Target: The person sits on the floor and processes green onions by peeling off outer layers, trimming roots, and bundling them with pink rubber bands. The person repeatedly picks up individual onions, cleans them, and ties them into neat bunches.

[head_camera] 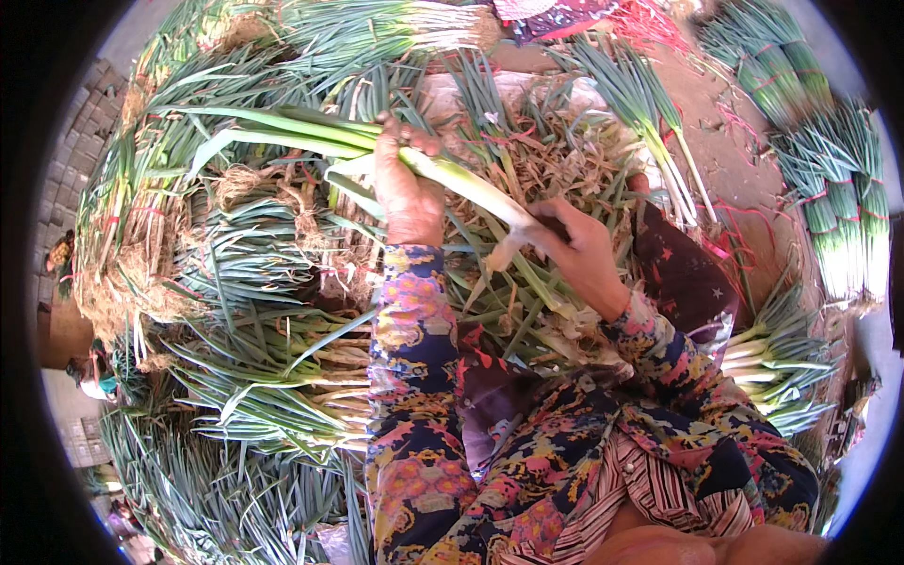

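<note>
My left hand is closed around the green upper stalk of a scallion, whose leaves stretch off to the left. At the white root end, the fingers of my right hand pinch the scallion. A loose strip of pale outer skin hangs down there. Below both hands lies a heap of dry peeled skins and leaf scraps. Just right of the heap, a few scallions with clean white stems rest with their leaves pointing up and away.
Bundles of untrimmed scallions with roots are piled along the left. More scallions lie by my right elbow. Tied bundles stand at the far right. Red plastic twine is heaped at the top. Another person appears small at the left edge.
</note>
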Available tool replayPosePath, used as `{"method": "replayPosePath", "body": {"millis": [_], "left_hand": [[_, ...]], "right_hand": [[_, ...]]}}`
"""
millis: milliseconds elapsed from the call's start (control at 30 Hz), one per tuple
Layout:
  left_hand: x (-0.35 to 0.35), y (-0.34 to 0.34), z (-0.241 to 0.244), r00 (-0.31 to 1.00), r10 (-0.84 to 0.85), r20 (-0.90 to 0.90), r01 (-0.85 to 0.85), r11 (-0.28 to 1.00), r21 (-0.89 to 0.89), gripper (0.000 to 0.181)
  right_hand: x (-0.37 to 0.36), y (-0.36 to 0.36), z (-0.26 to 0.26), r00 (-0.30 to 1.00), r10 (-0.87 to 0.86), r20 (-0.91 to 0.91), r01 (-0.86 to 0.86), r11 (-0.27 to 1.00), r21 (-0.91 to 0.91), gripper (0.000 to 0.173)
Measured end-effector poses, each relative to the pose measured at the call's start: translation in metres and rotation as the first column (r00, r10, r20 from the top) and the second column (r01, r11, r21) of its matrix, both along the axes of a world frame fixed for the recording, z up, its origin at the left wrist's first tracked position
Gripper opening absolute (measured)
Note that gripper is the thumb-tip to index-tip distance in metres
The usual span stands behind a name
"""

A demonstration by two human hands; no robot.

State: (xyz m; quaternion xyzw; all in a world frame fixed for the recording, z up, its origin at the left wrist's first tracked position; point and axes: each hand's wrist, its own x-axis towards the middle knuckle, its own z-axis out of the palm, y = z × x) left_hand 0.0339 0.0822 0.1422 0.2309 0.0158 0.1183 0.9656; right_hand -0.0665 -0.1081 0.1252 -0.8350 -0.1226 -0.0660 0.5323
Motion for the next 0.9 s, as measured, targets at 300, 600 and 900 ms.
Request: {"method": "replayPosePath", "body": {"millis": [300, 600, 900], "left_hand": [[-0.011, -0.029, 0.002, 0.973, -0.213, -0.089, 0.209, 0.976, -0.054, 0.054], [-0.010, 0.000, 0.003, 0.989, -0.102, -0.109, 0.117, 0.983, 0.142, 0.069], [-0.001, 0.034, 0.009, 0.984, -0.136, 0.115, 0.122, 0.985, 0.118, 0.044]], "right_hand": [[0.030, 0.028, 0.026, 0.929, -0.020, 0.370, 0.036, 0.999, -0.036, 0.033], [-0.004, 0.008, 0.023, 0.871, 0.171, 0.461, -0.058, 0.967, -0.250, 0.022], [-0.114, -0.223, -0.165, 0.964, -0.066, -0.259, -0.203, 0.453, -0.868, 0.030]]}}
